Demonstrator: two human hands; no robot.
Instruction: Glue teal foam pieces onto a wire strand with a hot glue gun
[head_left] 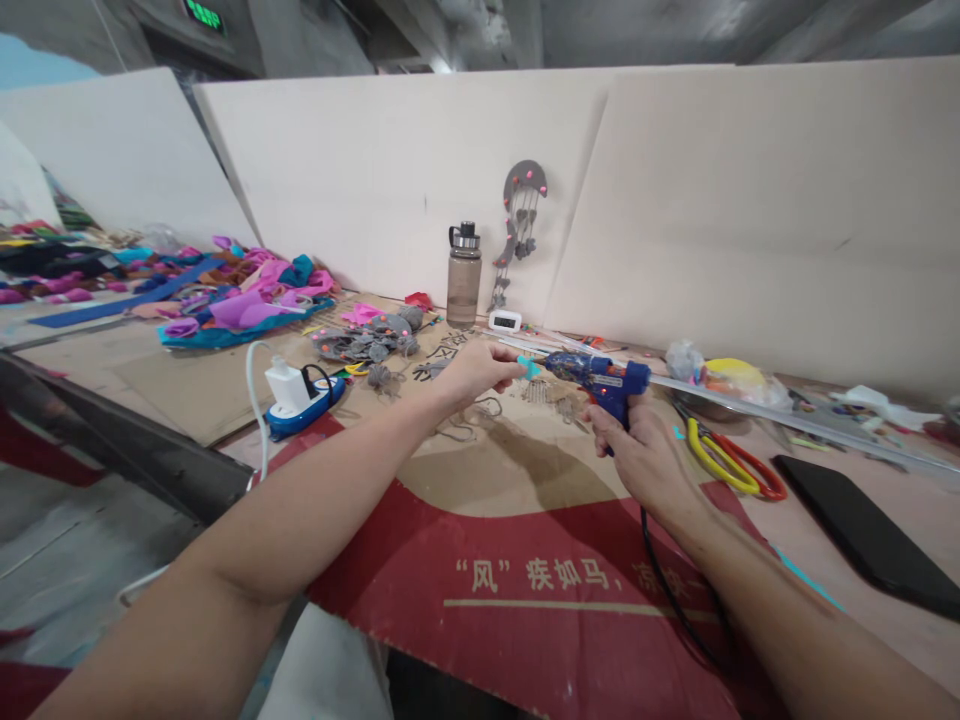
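My right hand [634, 440] is wrapped round the grip of a blue hot glue gun [600, 378], its nozzle pointing left. With finger and thumb, my left hand [487, 370] pinches a small turquoise piece [529, 367] right at the nozzle tip; whether the two touch I cannot tell. A black cord [667, 575] hangs from the gun over the red and brown cardboard [480, 480]. Below my left hand lies grey yarn [469, 425]. To its left sits a pile of grey felt pieces [367, 338] with small pink dots.
A blue power strip [304, 412] with a white charger stands at left. Behind are a water bottle [464, 280] and a small white digital clock [505, 321]. Scissors with yellow and red handles [724, 460] and a black phone [862, 520] lie at right. Coloured felt scraps [247, 300] heap at far left.
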